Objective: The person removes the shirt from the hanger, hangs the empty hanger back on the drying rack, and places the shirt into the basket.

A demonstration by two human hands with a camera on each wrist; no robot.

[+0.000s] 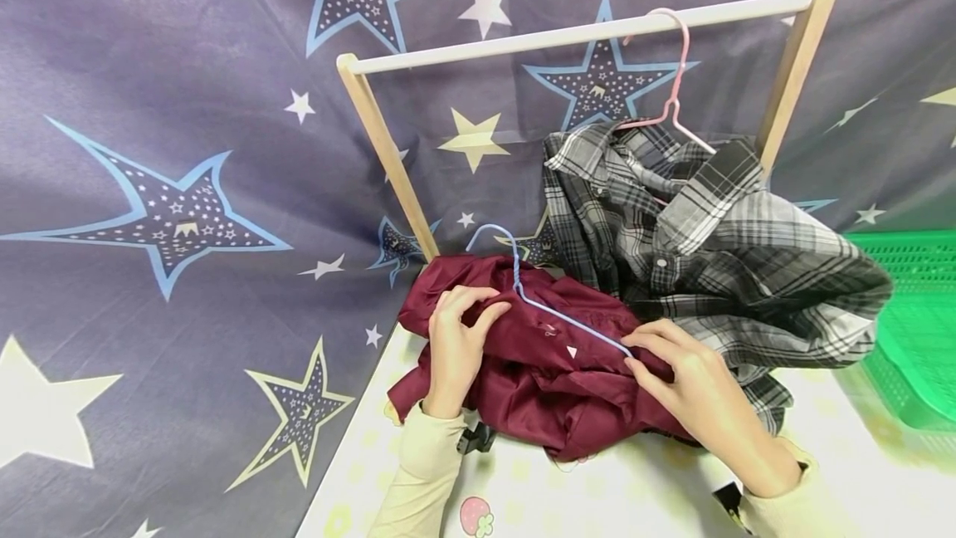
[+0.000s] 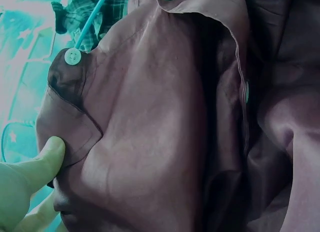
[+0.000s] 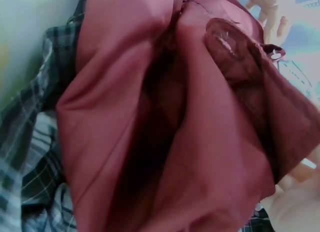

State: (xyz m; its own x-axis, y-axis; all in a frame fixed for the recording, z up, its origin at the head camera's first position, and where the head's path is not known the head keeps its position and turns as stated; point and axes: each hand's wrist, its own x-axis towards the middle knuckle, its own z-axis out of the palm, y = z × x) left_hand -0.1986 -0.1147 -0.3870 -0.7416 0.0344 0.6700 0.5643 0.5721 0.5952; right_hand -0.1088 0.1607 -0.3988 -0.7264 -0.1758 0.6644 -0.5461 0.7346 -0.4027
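Note:
A maroon button shirt point(image 1: 538, 393) lies bunched on the table below the rack. The blue wire hanger point(image 1: 573, 321) rests across its collar area, hook upward and off the rail. My left hand point(image 1: 456, 351) pinches the shirt's collar; in the left wrist view the thumb point(image 2: 54, 153) presses on the collar flap beside a white button point(image 2: 73, 56). At the hanger's right end, my right hand point(image 1: 698, 376) pinches the shirt's cloth between thumb and forefinger. In the right wrist view the collar point(image 3: 292, 127) partly covers that hand, and the fingertips are hidden.
A small rack with a white rail point(image 1: 515, 43) and wooden posts stands behind. From it a grey plaid shirt point(image 1: 635, 222) hangs on a pink hanger point(image 1: 681, 73), draping close to my right hand. At the right stands a green basket point(image 1: 907, 272). Star-printed cloth point(image 1: 187, 355) backs everything.

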